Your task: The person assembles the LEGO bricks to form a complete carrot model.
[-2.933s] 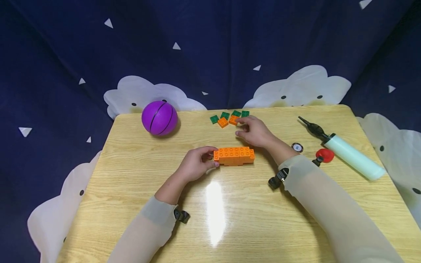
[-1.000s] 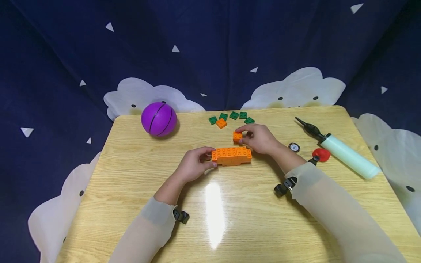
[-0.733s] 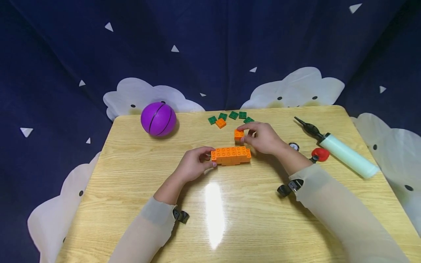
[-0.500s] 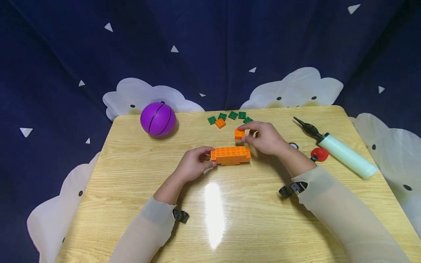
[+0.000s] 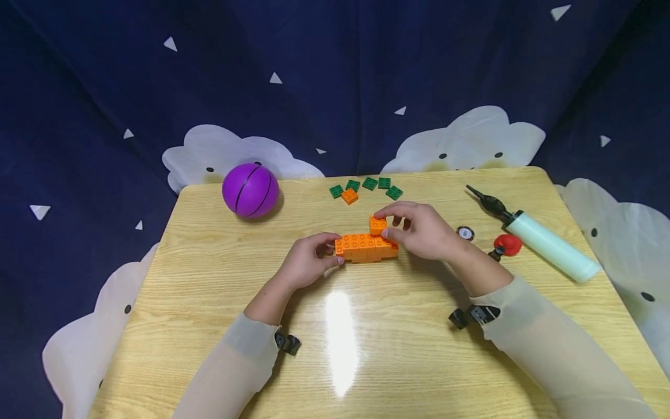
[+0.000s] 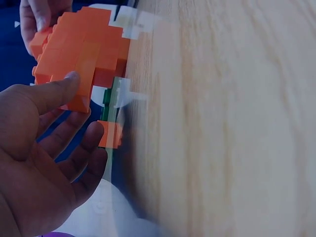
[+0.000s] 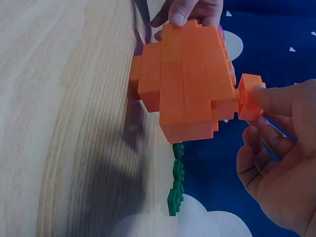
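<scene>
An orange block build [image 5: 361, 251] of stacked toy bricks stands on the wooden table, stepped and narrower at its base. My left hand [image 5: 306, 262] pinches its left end between thumb and fingers; the thumb lies on the near side in the left wrist view. My right hand [image 5: 426, 231] pinches a small orange brick [image 5: 377, 226] by its right side, over the top of the build, right of its middle. In the right wrist view the brick [image 7: 250, 97] sits tilted at the studs, its hollow underside partly showing. Whether it is pressed on I cannot tell.
Several green bricks [image 5: 370, 184] and one loose orange brick [image 5: 349, 196] lie at the table's back. A purple ball [image 5: 250, 190] rests at back left. On the right are a pale hand pump [image 5: 552, 244], a poker chip [image 5: 464, 233] and a red object [image 5: 508, 245].
My right hand picked up an orange brick from the back group, brought it forward and lowered it onto the build's top. My left hand kept its grip on the build.
</scene>
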The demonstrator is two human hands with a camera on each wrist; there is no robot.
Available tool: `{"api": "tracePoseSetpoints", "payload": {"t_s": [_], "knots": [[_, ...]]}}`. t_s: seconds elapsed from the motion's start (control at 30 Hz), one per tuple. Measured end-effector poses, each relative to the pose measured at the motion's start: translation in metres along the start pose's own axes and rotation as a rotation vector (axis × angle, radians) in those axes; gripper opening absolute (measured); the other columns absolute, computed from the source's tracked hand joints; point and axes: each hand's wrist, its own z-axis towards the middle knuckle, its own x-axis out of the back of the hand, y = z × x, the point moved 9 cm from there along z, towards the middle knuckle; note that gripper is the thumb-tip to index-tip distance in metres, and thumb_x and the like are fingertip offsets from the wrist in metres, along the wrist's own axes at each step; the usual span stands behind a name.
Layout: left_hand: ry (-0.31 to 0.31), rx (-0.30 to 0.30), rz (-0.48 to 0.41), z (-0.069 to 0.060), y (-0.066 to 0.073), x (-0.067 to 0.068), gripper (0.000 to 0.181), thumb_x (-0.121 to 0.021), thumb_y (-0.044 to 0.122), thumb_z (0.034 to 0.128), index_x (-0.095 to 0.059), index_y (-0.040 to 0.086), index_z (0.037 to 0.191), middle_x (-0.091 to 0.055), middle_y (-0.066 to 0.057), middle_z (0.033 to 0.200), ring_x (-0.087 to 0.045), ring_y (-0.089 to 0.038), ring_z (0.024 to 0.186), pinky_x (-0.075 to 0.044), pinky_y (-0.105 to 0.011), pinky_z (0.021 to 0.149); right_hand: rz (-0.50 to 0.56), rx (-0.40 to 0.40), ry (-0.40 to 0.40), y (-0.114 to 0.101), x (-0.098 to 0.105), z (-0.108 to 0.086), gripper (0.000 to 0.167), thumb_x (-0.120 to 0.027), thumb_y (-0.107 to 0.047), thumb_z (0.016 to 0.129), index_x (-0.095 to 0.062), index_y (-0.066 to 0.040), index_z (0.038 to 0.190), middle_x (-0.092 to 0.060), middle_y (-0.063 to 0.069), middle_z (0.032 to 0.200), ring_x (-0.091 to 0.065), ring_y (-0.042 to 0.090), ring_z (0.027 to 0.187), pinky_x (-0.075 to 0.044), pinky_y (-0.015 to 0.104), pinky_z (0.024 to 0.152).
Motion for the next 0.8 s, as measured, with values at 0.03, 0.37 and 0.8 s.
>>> {"api": "tracePoseSetpoints", "payload": {"t_s": [0.03, 0.37, 0.8], "knots": [[-0.001, 0.001, -0.001, 0.000, 0.000, 0.000, 0.045, -0.083, 0.019, 0.0898, -0.069, 0.018, 0.132, -0.071, 0.001, 0.122, -0.068, -0.024, 0.107, -0.056, -0.040, 0.092, -0.002, 0.003, -0.005, -0.001, -0.001, -0.001, 0.034, -0.075, -0.017, 0.096, -0.072, -0.020, 0.130, -0.069, -0.003, 0.120, -0.057, 0.020, 0.089, -0.050, 0.037, 0.072], [-0.008, 0.009, 0.005, 0.001, -0.001, -0.001, 0.045, -0.083, 0.019, 0.0896, -0.069, 0.018, 0.132, -0.070, 0.003, 0.122, -0.068, -0.023, 0.107, -0.056, -0.039, 0.092, -0.032, 0.108, -0.018, -0.013, -0.009, -0.011, 0.040, -0.076, -0.012, 0.095, -0.070, -0.017, 0.135, -0.067, 0.003, 0.134, -0.062, 0.028, 0.116, -0.056, 0.045, 0.089], [-0.010, 0.010, -0.002, 0.001, -0.003, -0.001, 0.045, -0.083, 0.020, 0.0901, -0.069, 0.018, 0.133, -0.070, 0.002, 0.123, -0.068, -0.022, 0.107, -0.056, -0.038, 0.092, -0.134, 0.168, -0.030, -0.021, -0.012, -0.012, 0.037, -0.077, -0.011, 0.094, -0.073, -0.016, 0.131, -0.068, 0.003, 0.129, -0.059, 0.027, 0.120, -0.051, 0.049, 0.099]]}}
